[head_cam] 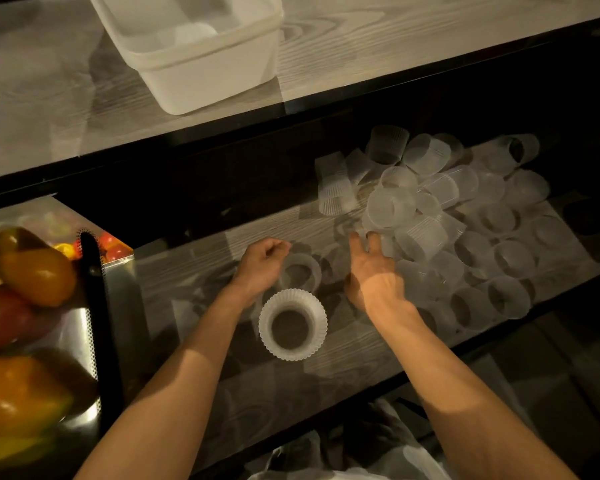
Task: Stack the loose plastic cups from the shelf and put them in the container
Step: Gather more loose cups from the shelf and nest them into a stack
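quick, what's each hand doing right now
Left hand: fingers curled shut, over a cup; a grip on it cannot be told.
Right hand: open, fingers reaching into the pile of cups, holding nothing.

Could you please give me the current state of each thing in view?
container: open, on the upper shelf, appears to hold no cups
upright cup: standing alone, mouth up
cup pile: loose, jumbled, many tipped over
left hand: curled beside a cup
right hand: open, reaching into pile
peppers: in metal bin
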